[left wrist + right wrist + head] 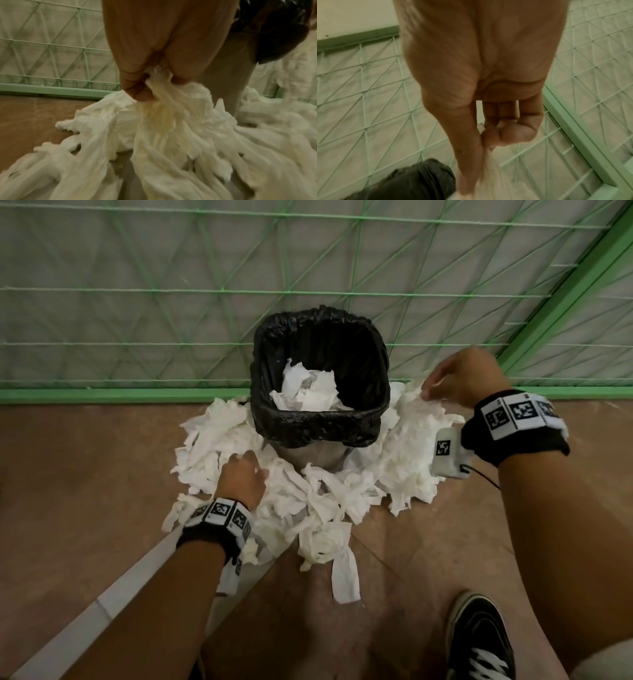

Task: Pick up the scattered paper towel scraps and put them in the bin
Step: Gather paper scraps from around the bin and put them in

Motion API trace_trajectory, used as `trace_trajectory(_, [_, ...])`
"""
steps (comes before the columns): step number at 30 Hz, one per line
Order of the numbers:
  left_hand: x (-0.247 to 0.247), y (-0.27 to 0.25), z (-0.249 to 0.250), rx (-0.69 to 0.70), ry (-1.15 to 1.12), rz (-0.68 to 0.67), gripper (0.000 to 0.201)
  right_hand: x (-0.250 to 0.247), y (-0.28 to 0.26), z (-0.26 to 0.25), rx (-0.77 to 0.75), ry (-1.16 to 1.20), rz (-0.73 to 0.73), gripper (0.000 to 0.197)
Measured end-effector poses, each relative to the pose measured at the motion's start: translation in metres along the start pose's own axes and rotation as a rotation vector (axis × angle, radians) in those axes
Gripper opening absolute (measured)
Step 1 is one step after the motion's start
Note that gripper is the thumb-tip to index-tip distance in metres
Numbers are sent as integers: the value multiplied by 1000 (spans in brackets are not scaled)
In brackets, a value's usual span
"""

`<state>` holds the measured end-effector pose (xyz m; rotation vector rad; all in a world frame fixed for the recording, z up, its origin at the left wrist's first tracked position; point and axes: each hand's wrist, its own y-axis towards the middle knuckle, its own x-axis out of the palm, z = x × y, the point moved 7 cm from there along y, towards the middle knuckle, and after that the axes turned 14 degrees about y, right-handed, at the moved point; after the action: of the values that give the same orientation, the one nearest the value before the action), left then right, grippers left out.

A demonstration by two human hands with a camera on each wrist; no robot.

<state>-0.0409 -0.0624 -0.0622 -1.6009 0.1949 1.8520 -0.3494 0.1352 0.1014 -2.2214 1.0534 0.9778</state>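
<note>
White paper towel scraps (pixel 318 494) lie heaped on the brown floor around a bin (pixel 320 374) lined with a black bag. A few scraps (pixel 308 392) lie inside the bin. My left hand (pixel 241 477) is down in the pile left of the bin. In the left wrist view its fingers (pixel 137 93) grip a bunch of scraps (pixel 163 102). My right hand (pixel 455 381) is raised to the right of the bin and pinches the top of a clump of scraps (pixel 411 433) hanging below it. In the right wrist view the thumb and fingers (pixel 491 136) pinch a scrap (pixel 489 173).
A green wire-mesh fence (pixel 205 292) with a green base rail stands right behind the bin. A green post (pixel 575 302) slants at the right. My black shoe (pixel 479 642) stands at the lower right. A pale floor strip (pixel 113 594) runs diagonally at the lower left.
</note>
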Motion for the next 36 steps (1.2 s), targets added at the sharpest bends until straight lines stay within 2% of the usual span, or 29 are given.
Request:
trace_trajectory(2, [-11,1,-1,-29,-66,-38,36,-12,2,-10,-5,29,31,5])
trace_trajectory(5, [-21,5,-9,-120,-118,-122,40,-26,4,-25,-2,124,13,12])
trace_trajectory(7, [-25,7,-14,-172,-195,-180,49,-42,6,-42,-89,123,67,15])
trace_trajectory(9, [-32,9,-23,-186,-135,-197,56,-63,8,-62,-195,132,183,30])
trace_trajectory(12, [-46,17,-35,-117,111,-163,40,-92,2,-96,-336,333,402,37])
trace_trajectory(14, [-58,22,-42,-88,206,-139,37,-98,-7,-121,-466,539,420,37])
trace_trajectory(15, [-67,24,-42,-69,216,-111,34,-95,-10,-133,-509,546,394,37])
trace_trajectory(18, [-100,20,-31,-49,133,-66,26,-80,-11,-160,-524,305,296,36])
trace_trajectory(20, [-122,17,-28,-90,39,-43,29,-72,-15,-175,-593,278,307,33])
trace_trajectory(22, [-142,12,-28,-155,-87,-28,34,-59,-20,-188,-663,431,276,24])
trace_trajectory(25, [-170,7,-12,-75,-103,-30,22,-51,-20,-192,-699,615,338,27])
trace_trajectory(28, [-212,4,15,-13,-255,127,26,-47,-24,-192,-737,718,426,26])
trace_trajectory(29, [-225,2,28,8,-327,176,26,-39,-23,-191,-724,682,435,27])
trace_trajectory(30, [-237,-2,43,36,-433,188,24,-26,-20,-190,-677,589,374,27])
trace_trajectory(31, [-248,-8,59,75,-580,201,22,-6,-13,-187,-613,449,236,26])
trace_trajectory(33, [-273,-21,91,189,-812,264,25,39,-10,-169,-433,193,-144,31])
trace_trajectory(34, [-282,-24,104,260,-915,295,28,51,-12,-158,-380,131,-252,35])
trace_trajectory(35, [-288,-28,116,315,-992,311,30,54,-11,-148,-362,146,-270,37])
trace_trajectory(36, [-289,-28,127,351,-1011,320,31,48,-7,-139,-353,228,-214,35])
